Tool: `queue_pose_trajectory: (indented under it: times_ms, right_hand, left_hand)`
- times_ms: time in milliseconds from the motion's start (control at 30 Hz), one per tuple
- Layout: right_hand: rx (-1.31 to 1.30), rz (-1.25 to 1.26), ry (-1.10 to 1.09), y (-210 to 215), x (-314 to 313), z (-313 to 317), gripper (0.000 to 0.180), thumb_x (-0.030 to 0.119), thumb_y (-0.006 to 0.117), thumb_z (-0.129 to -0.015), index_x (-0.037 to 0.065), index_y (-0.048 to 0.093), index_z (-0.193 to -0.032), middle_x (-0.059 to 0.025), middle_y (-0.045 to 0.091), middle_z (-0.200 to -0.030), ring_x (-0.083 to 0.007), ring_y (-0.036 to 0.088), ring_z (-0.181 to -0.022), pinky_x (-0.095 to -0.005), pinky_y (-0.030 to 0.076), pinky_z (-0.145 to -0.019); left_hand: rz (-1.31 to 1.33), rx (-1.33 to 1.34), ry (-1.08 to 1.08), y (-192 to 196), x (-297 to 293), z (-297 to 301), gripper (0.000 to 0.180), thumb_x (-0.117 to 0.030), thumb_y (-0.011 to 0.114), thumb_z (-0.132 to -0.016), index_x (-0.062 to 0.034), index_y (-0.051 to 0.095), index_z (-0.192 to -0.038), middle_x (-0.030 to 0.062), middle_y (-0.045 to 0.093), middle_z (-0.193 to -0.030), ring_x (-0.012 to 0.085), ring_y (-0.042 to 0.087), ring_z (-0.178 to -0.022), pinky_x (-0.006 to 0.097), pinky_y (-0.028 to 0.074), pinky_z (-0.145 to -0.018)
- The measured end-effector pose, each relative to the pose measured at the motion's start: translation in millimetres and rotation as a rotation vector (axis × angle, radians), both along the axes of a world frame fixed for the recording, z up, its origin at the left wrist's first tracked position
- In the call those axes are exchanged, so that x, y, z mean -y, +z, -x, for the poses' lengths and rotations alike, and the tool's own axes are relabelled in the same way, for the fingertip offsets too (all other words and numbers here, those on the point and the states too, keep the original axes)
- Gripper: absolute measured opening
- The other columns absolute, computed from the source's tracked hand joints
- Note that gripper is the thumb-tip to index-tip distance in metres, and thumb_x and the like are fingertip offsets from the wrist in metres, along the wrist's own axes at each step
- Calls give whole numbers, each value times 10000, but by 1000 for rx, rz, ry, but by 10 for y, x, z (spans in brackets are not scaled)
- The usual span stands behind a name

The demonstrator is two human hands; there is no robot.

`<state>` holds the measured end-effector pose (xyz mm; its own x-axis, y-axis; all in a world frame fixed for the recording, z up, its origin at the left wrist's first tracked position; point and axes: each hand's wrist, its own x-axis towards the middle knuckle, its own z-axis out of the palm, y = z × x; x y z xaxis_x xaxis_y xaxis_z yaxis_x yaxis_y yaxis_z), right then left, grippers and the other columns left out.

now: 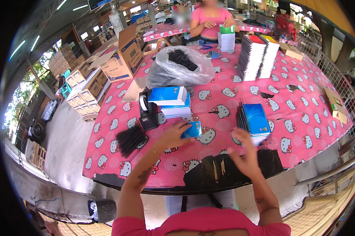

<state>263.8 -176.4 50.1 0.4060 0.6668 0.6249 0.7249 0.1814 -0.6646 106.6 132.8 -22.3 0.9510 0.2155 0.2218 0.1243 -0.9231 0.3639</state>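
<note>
One small blue notebook [192,129] pinched in left hand [172,136] at frame centre; right hand [245,154] spread wide, empty; likely stacking, needing placement.

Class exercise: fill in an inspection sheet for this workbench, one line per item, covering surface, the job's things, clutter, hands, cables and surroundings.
Surface: table under a pink cat-print cloth, worn black along the near edge.
Job's things: small blue booklet under the left hand; blue spiral notebooks stacked by the right hand.
Clutter: black tape dispenser, loose black binding combs, clear bag of combs, blue notebook pile, tall notebook stacks.
Hands: left hand on the booklet; right hand open, blurred, holding nothing.
Cables: nothing seen.
Surroundings: a co-worker opposite; cardboard boxes left.
</note>
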Motion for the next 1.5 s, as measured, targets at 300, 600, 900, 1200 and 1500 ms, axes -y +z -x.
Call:
queue_pose_trajectory:
  times_ms: [300, 600, 900, 1200, 1500]
  right_hand:
    - [378, 413, 507, -768, 359, 829, 623, 293, 809, -801, 149, 560, -1354, -122, 544, -1360, -329, 521, -1268, -456, 421, -1043]
    - [42, 403, 289, -599, -57, 488, 894, 411, 810, -781, 58, 387, -1485, -204, 482, -1431, -398, 464, -1315, -512, 369, -1086]
    - [367, 635, 159, -734, -166, 722, 1002, 766, 524, -844, 81, 315, -1544, -276, 293, -1560, -442, 259, -1472, -669, 168, -1157]
    - [484, 810, 106, -826, -287, 219, 942, 699, 567, -861, 64, 349, -1521, -299, 279, -1562, -463, 241, -1476, -679, 202, -1136]
    - [860, 716, 333, -880, 350, 1032, 711, 333, 677, -872, 219, 391, -1514, -294, 338, -1529, -468, 300, -1449, -659, 235, -1134]
  left_hand:
    - [-234, -238, -142, 141, 1706, 1379, 645, -358, 635, -956, -4, 421, -1452, 287, 354, -1519, 461, 361, -1408, 583, 337, -1119]
    - [255, -98, -11, 565, 1275, 922, 349, -175, 525, -997, 41, 545, -1270, 238, 637, -1088, 382, 644, -1016, 478, 502, -876]
    - [331, 245, 103, 434, 582, 797, 301, -217, 489, -1043, 53, 588, -1136, 252, 619, -809, 390, 649, -733, 442, 481, -650]
    - [435, 209, 203, 560, 562, 985, 281, -191, 486, -1041, 56, 597, -1114, 242, 611, -805, 389, 620, -748, 423, 480, -692]
    - [350, 220, 98, 563, 655, 847, 286, -186, 504, -1029, 63, 573, -1150, 251, 603, -891, 409, 620, -794, 446, 476, -715]
